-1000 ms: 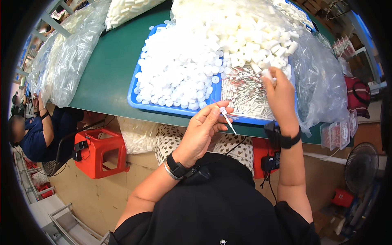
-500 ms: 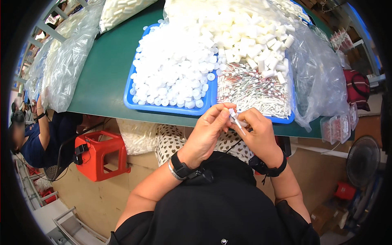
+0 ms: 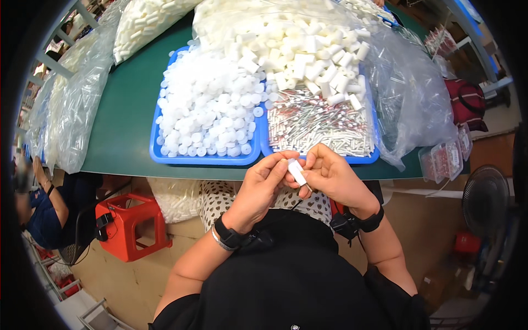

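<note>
My left hand (image 3: 263, 180) and right hand (image 3: 336, 179) both pinched the white cylinder (image 3: 297, 172), which called for steady, straight alignment.

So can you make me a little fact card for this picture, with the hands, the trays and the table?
Left hand: pinching the upper end of a small white cylinder
Right hand: gripping the same piece
Left blue plastic tray: heaped with round, whitish discs
Right blue plastic tray: thin white-and-red sticks, short cream cylinders behind
Table: dark green top
Floor: red plastic stool
</note>
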The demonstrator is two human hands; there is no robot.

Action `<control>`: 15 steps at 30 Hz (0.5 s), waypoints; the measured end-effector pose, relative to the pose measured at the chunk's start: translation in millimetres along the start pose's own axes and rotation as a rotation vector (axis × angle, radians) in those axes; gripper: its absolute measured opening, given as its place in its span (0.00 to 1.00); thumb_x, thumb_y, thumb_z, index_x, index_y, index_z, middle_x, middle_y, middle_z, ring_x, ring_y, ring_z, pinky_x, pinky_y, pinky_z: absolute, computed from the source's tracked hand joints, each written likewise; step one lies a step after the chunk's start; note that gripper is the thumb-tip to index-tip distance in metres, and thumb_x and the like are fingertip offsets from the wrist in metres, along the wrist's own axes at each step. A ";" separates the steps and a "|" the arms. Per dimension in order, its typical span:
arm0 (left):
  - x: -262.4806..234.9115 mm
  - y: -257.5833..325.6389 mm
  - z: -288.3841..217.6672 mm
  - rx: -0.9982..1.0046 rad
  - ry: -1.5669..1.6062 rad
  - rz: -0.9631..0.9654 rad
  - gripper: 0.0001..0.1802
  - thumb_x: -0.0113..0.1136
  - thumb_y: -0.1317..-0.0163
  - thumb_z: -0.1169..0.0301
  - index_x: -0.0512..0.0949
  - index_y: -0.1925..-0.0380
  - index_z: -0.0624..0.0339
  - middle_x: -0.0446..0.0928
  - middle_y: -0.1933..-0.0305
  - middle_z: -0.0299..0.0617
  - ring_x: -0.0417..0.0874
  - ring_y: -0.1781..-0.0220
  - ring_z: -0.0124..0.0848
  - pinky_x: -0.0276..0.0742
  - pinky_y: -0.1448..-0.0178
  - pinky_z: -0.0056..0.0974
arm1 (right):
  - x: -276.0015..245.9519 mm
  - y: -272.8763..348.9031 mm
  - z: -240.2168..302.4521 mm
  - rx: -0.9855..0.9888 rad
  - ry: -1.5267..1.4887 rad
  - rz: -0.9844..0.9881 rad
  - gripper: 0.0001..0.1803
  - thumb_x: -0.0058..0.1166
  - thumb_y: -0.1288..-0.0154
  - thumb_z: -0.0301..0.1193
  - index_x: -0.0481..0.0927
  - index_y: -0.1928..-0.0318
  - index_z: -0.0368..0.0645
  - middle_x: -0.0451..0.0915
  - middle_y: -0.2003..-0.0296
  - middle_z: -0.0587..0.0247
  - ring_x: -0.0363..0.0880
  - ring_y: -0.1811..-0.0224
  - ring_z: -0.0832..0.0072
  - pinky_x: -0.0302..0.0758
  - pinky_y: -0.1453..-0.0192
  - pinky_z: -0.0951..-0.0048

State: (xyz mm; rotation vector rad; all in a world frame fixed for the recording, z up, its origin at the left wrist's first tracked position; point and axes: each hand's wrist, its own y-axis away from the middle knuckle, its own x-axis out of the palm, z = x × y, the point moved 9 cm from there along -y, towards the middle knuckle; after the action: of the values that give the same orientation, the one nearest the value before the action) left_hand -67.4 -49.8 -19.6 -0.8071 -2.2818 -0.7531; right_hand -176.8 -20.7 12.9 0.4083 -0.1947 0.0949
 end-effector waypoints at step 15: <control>13.3 5.2 11.9 -0.062 -0.001 0.123 0.08 0.48 0.24 0.65 0.65 0.53 0.53 0.79 0.56 0.45 0.76 0.67 0.22 0.76 0.63 0.28 | -236.7 27.1 56.3 0.045 1.710 -0.973 0.11 0.58 0.36 0.32 0.78 0.61 0.36 0.83 0.64 0.41 0.81 0.58 0.44 0.76 0.55 0.49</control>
State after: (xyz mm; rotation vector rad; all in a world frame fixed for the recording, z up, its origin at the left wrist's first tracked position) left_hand -76.3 -33.8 -16.7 -0.9665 -2.1961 -0.7702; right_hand -421.2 -31.0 25.0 0.3129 1.6872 -0.5197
